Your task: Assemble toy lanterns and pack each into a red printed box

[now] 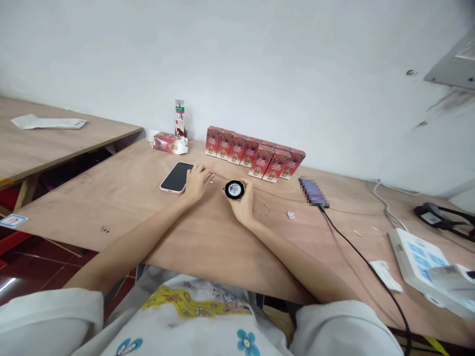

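Note:
Held in my right hand (245, 205) is a round gold-rimmed disc (235, 190) with a black face and a pale picture in its centre. The fingers wrap around its edge and lower side. To the left, my left hand (198, 183) rests on the table with its fingers stretched out and nothing held. It lies against the right edge of a pink-cased phone (176, 177) with a dark screen. A tiny white piece (211, 182) lies just right of the left fingers. My right hand hides whatever is under the disc.
Several red boxes (260, 160) stand along the wall. An opened red box (166, 143) lies near an upright packaged bottle (180, 118). On the right are a second phone (313, 192) with a black cable (356, 247) and a white power strip (419, 257). Another table (55, 143) stands left.

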Motion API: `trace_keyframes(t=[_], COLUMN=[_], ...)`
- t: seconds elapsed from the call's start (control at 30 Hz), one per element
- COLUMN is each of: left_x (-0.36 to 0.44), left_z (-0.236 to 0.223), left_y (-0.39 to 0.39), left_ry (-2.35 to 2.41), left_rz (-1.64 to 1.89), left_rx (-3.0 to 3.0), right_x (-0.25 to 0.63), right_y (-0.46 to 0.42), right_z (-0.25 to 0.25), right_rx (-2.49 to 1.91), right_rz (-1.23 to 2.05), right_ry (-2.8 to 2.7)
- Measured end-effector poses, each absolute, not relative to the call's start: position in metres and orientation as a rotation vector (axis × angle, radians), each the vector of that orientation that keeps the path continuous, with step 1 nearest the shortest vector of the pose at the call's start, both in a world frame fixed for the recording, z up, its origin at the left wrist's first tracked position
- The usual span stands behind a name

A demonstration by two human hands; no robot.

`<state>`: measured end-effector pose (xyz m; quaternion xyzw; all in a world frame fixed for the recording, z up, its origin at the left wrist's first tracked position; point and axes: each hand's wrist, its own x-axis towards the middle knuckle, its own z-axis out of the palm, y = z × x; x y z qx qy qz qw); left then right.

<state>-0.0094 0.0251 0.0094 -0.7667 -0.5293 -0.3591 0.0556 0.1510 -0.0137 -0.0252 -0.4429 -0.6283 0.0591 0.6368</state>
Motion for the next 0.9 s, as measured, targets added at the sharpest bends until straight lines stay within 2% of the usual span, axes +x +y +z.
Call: trace_keyframes(t=[0.3, 0.47, 0.67, 0.9], left_x=[-0.016, -0.016, -0.008, 0.006], left_z=[-0.005, -0.005, 0.009, 0.015], left_y=[0.048, 0.048, 0.016, -0.005], left_ry=[-1.710, -1.641, -1.210, -0.948], left_rz=[-0.784, -0.871, -1.352, -1.323], left_rx=[-2.406, -2.372, -2.221, -2.413], right_x=[0.150, 0.151, 0.151, 0.151], right_y=[-0.009, -0.010, -0.010, -0.010], right_z=[-0.029, -0.028, -0.029, -0.029], right_rx=[-1.042, -1.037, -1.032, -1.003], right_rz=[0.135, 0.161, 0.179, 0.187], right_ry=[-1.423, -1.429, -1.437, -1.485])
